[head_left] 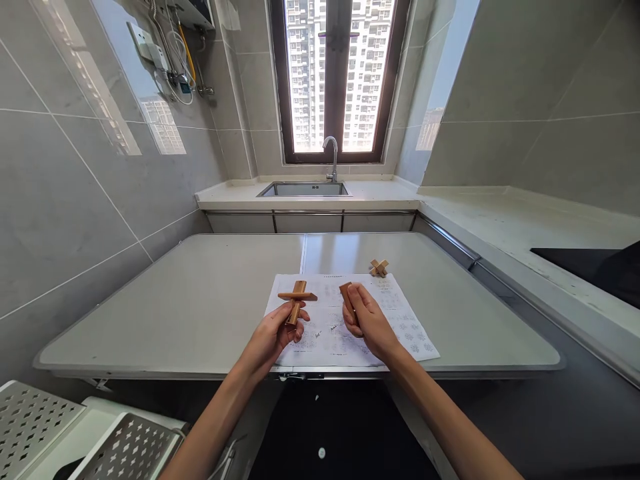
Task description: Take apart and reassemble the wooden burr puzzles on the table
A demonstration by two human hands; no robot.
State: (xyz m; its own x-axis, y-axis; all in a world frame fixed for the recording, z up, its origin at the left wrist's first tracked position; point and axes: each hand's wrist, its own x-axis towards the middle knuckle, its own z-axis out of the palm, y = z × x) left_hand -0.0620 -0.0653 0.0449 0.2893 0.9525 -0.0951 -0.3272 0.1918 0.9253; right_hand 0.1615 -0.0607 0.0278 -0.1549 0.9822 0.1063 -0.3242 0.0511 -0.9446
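My left hand (279,331) grips a few wooden puzzle pieces (299,297) fitted into a cross, one bar lying crosswise over the others. To its right, my right hand (367,319) is closed round a single flat wooden puzzle piece (346,293), whose upper end shows above the fingers. The two hands are apart, both above a printed instruction sheet (325,343) on the folding table. Beyond the sheet's far right edge sits a small assembled wooden puzzle (379,268) of interlocked bars. My fingers partly hide the held pieces.
The pale table (165,313) has rounded corners and a centre seam. Behind it is a counter (380,190) with a sink (304,189) and faucet (332,157) below a window. A counter runs along the right, with a black panel (590,267). White perforated chairs (135,443) stand lower left.
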